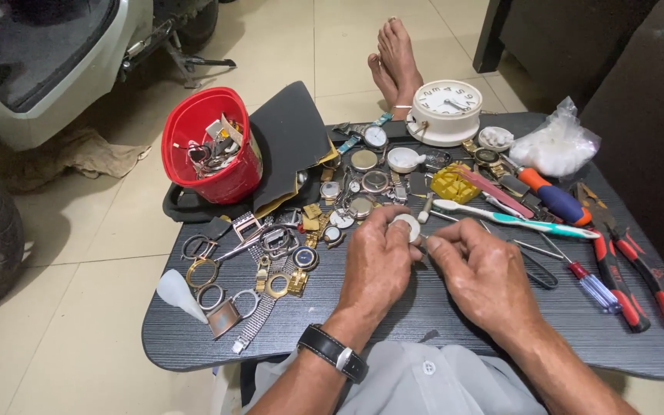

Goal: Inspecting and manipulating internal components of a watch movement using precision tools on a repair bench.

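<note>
Head view, the only one. Left hand [378,265] is pinched shut on a small round watch case [406,227], pale and silvery, held between thumb and fingertips just above the dark desk [439,323], in the middle of the clutter. Right hand [482,273] has its fingertips drawn together right beside the case, thumb and forefinger closed as if on something tiny; I can't tell what, too small to see. The two hands are almost touching at the case.

Progress, as a judgement: work on the case is mid-way at best. It has no strap on it, and loose parts lie all round it: watch heads [363,184], metal bracelets [259,307] and rings. Nothing near the hands looks finished.

Orientation: the case is a disc, so no real long axis. Its flat face tilts up toward the camera and slightly to the right hand. Which face it is, front or back, I can't tell.

Around it: toothbrush [512,219] lying roughly left-right just beyond the right hand, red-handled pliers [639,284] and screwdrivers [578,273] at the right, red bucket [213,142] of parts at far left, white alarm clock [446,111] at the far edge.
</note>
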